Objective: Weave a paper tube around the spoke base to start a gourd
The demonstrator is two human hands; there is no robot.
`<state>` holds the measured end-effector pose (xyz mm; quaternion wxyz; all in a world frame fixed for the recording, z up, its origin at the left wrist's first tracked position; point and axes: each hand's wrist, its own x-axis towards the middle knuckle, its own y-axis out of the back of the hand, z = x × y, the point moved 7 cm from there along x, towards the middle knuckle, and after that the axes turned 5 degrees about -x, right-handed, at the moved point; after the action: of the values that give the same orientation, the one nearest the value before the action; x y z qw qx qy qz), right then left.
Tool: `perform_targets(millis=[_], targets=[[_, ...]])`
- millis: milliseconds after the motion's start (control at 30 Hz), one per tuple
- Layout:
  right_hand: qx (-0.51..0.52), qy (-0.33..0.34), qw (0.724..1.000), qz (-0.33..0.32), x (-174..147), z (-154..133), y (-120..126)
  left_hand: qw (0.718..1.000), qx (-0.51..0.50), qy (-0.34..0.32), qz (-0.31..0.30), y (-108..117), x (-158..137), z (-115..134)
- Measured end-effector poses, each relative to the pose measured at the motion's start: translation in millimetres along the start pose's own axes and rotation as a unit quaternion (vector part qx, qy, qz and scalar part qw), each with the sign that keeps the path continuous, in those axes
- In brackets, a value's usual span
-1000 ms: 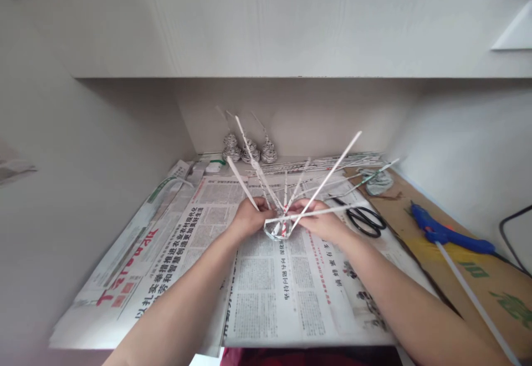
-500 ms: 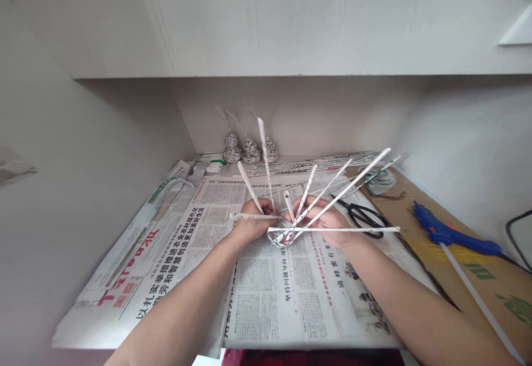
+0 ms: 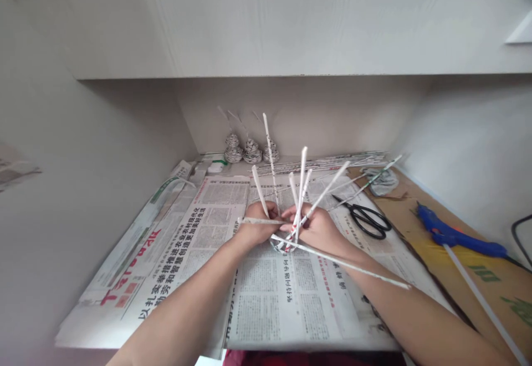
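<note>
Between my two hands sits a small woven paper piece (image 3: 283, 244), with several rolled paper sticks fanning up and out of it. My left hand (image 3: 260, 222) is closed on its left side, fingers curled round the base of the sticks. From the right, my right hand (image 3: 316, 225) is closed on the piece too, its fingertips partly hidden behind upright sticks. One long paper stick (image 3: 344, 263) slants down to the right across my right forearm. Another thin stick (image 3: 272, 161) stands up at the far side.
Newspaper sheets (image 3: 266, 299) cover the table. Black scissors (image 3: 366, 219) lie right of my hands, near a blue glue gun (image 3: 457, 236) on cardboard (image 3: 399, 211). At the back are several paper sticks (image 3: 316, 164) and three woven gourd shapes (image 3: 252, 153).
The paper sticks on the right have swung more upright. The long stick at the front has tipped down over my right forearm. My right hand has shifted slightly left.
</note>
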<state>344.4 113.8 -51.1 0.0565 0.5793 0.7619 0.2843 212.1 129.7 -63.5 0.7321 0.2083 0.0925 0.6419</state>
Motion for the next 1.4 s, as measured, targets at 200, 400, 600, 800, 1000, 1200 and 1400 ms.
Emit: perform_targets(millis=[200,400,600,800,1000,1200,1400], targets=[[0.014,-0.029,0.997,0.067,3,14,8,1.000,0.013,-0.008,0.018,2,-1,3],[0.070,0.001,0.996,0.061,1,3,1,1.000,0.009,-0.020,0.019,2,-1,0],[0.201,-0.073,0.971,0.107,6,20,9,0.996,-0.085,-0.011,0.028,-3,1,-6],[0.306,-0.180,0.909,0.218,9,52,23,0.994,-0.105,-0.020,0.016,-2,2,-3],[0.441,-0.267,0.831,0.208,9,72,14,0.992,-0.123,-0.031,0.000,-3,3,-3],[0.430,-0.207,0.855,0.202,11,62,17,0.992,-0.121,-0.025,0.003,-2,3,-4],[0.352,-0.215,0.897,0.158,6,45,5,0.991,-0.118,-0.025,0.057,7,5,-4]])
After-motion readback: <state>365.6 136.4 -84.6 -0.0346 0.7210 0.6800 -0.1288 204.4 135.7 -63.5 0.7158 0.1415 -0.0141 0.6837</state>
